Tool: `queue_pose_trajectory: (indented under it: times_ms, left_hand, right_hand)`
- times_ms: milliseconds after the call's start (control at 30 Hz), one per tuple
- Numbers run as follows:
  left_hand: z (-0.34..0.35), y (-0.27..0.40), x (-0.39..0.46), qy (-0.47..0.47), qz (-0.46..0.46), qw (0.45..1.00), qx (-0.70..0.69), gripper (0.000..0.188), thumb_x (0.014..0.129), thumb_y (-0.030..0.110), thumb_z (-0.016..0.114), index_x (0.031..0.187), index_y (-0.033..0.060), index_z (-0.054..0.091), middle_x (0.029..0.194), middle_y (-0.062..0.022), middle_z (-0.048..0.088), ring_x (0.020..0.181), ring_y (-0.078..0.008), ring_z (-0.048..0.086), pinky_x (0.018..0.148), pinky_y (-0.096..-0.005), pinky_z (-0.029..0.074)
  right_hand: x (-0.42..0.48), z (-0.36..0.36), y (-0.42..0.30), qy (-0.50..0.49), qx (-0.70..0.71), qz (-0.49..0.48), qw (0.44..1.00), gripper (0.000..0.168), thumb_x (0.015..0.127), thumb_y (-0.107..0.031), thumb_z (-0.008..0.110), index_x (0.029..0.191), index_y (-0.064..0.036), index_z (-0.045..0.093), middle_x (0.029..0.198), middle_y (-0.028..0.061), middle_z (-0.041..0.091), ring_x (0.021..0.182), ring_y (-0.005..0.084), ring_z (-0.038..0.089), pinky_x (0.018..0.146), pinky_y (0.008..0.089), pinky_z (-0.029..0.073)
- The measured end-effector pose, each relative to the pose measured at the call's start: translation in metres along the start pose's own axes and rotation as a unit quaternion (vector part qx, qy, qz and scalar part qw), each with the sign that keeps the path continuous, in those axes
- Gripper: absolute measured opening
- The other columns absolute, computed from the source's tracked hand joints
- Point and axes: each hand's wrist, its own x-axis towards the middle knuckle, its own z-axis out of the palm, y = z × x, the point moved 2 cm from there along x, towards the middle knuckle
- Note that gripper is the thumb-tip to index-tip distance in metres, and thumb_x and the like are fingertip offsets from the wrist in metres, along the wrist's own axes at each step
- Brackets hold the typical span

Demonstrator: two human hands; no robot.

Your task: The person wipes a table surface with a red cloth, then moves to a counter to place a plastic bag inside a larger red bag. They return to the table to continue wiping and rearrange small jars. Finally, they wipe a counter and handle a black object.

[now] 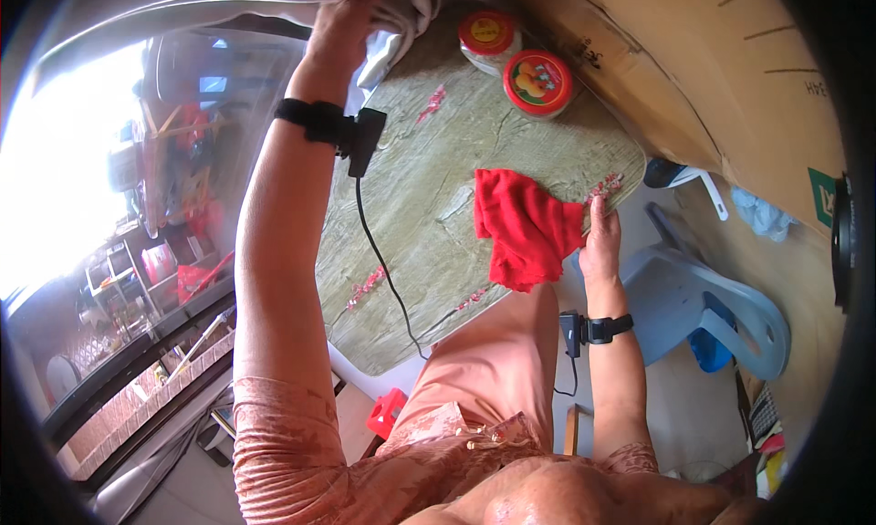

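My left hand (345, 29) reaches up to a grey curtain (414, 5) at the top of the view, among its bunched folds; the fingertips are in shadow and partly lost in the fabric. A crumpled red cloth (523, 227) lies on the near right part of a stone-patterned tabletop (424, 203). Beside the cloth's narrow end, my right hand (602, 241) is at the table's right edge with the thumb pointing away from me. Its other fingers are hidden, so whether it grips the edge or the cloth is unclear. Black straps with small cabled devices circle both wrists.
Two jars with red lids, a plain one (487, 36) and one with a fruit picture (537, 84), stand at the table's far end. Large cardboard boxes (684, 66) border the right side. A light-blue plastic chair (684, 299) is right of the table; a bright window (75, 155) is left.
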Motion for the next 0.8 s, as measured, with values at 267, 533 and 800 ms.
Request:
queue_pose_trajectory:
  times_ms: [267,533,800]
  left_hand:
    - [0.046,-0.021,-0.017,0.077,-0.274,0.919,-0.272,0.045,0.072,0.018,0.070,0.111,0.0012,0.055,0.103,-0.0074,0.059,0.094,-0.0203,0.054,0.078,-0.0312,0.044]
    - [0.090,-0.022,-0.008,0.131,-0.176,0.957,-0.191,0.060,0.076,0.027,0.069,0.124,0.0000,0.045,0.119,-0.0108,0.050,0.105,-0.0210,0.047,0.091,-0.0313,0.038]
    - [0.100,-0.042,0.041,-0.021,-0.146,0.979,-0.143,0.042,0.080,0.015,0.062,0.119,0.0024,0.051,0.108,-0.0079,0.058,0.095,-0.0215,0.054,0.081,-0.0302,0.045]
  right_hand:
    - [-0.002,0.000,-0.006,-0.011,0.028,0.014,0.999,0.040,0.093,-0.028,0.051,0.120,0.001,0.045,0.118,0.0055,0.050,0.106,0.0128,0.044,0.095,0.0280,0.033]
    - [-0.003,0.001,-0.010,-0.038,0.001,0.036,0.999,0.053,0.093,-0.033,0.049,0.131,0.002,0.036,0.132,0.0089,0.042,0.120,0.0171,0.038,0.102,0.0309,0.028]
    - [-0.003,0.004,-0.010,-0.016,0.009,0.015,1.000,0.047,0.092,-0.032,0.052,0.125,0.000,0.041,0.124,0.0068,0.047,0.112,0.0137,0.042,0.099,0.0294,0.031]
